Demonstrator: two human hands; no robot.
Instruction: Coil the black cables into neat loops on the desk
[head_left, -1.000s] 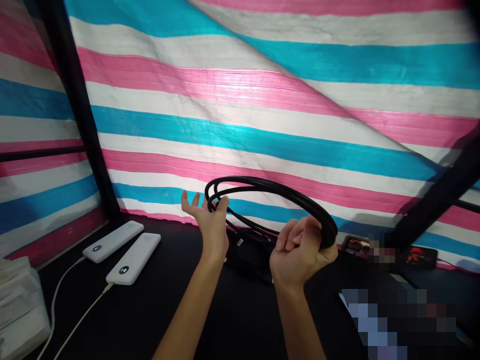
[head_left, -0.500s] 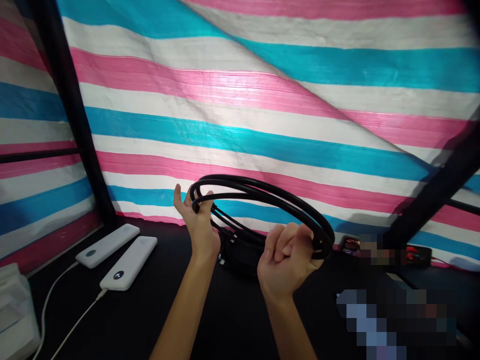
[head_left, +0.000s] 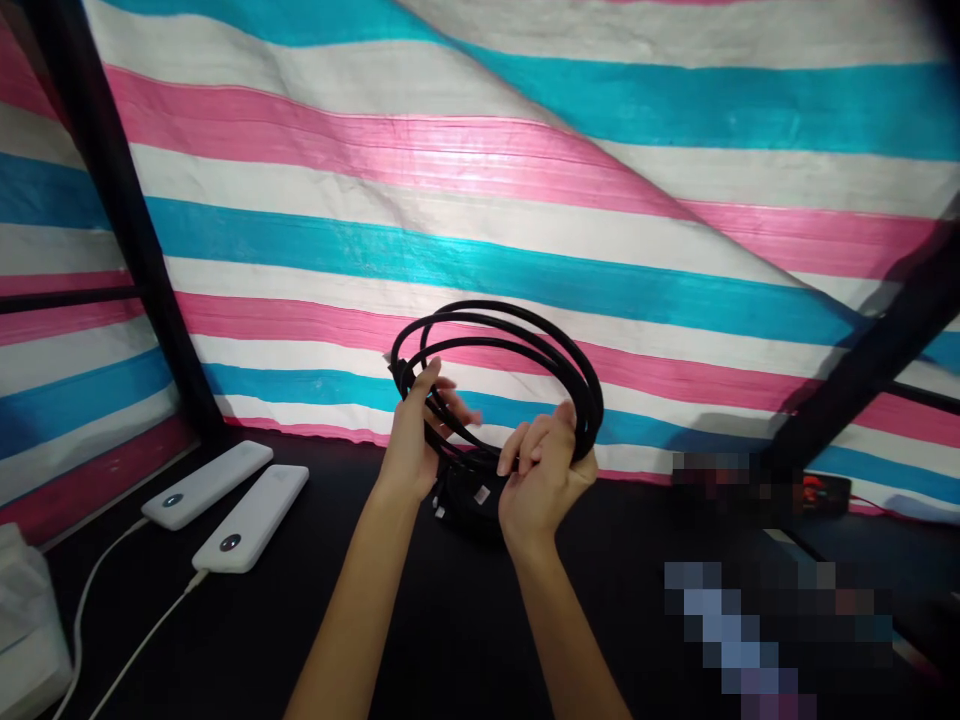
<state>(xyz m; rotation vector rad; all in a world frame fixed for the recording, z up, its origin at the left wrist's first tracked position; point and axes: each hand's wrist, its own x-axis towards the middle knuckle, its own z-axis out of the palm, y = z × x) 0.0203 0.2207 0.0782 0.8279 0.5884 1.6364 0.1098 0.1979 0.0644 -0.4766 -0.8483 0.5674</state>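
A round coil of thick black rubbery cable (head_left: 480,316) hangs in the air above the black desk (head_left: 225,650). It has a few loops, and they are smooth and shiny. The left hand (head_left: 411,440) is part open, with its fingers curled around the left side of the coil and the thumb up. The right hand (head_left: 544,480) is more closed, and its bent fingers hold the low right side of the coil.

Under the coil sits a dark lump of black cable (head_left: 465,495) with a small white tag (head_left: 481,494) on it. Its middle is too dark to see well, and I cannot tell if it is in a bag.

Left of the coil lie two flat white power banks (head_left: 250,518) side by side, and a thin white cable (head_left: 146,640) runs from one of them. Behind the coil hangs a crinkly striped pink, white and blue sheet (head_left: 480,200). To the right of the coil, some things are blurred (head_left: 750,630) and cannot be made out.
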